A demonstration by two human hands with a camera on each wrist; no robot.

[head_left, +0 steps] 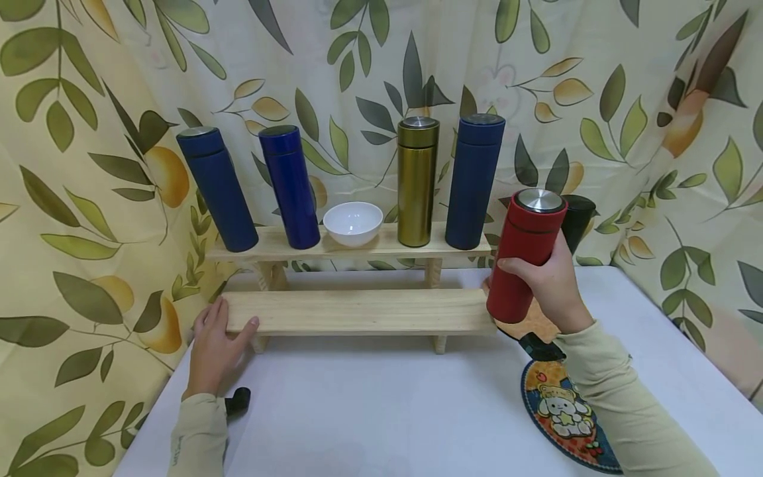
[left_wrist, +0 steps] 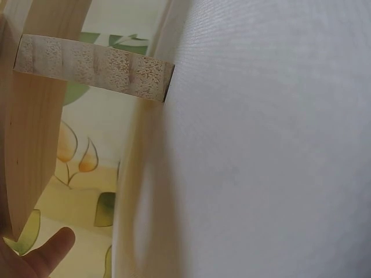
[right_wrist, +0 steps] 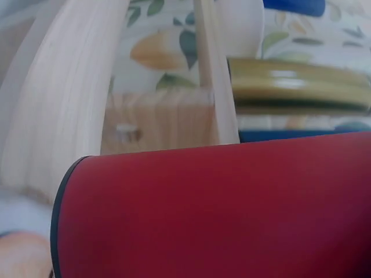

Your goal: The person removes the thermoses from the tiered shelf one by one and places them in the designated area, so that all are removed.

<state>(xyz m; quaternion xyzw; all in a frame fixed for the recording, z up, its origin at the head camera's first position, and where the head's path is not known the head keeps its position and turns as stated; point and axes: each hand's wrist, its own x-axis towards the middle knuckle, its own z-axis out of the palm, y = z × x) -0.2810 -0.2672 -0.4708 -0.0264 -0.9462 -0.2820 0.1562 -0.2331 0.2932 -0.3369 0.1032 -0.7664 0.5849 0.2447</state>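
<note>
My right hand grips a red thermos bottle with a silver lid top, its thumb across the front. The bottle tilts slightly, by the right end of the lower shelf of a light wooden two-step stand. In the right wrist view the red bottle covers the lower part, with that hand hidden. My left hand rests on the lower shelf's left end, fingers over the end and thumb near the front edge. The left wrist view shows its thumb extended beside the wood.
On the upper shelf stand blue bottles, a white bowl and a gold bottle. A black container is behind my right hand. Round cartoon mats lie on the white table. Leaf-print curtains hang behind.
</note>
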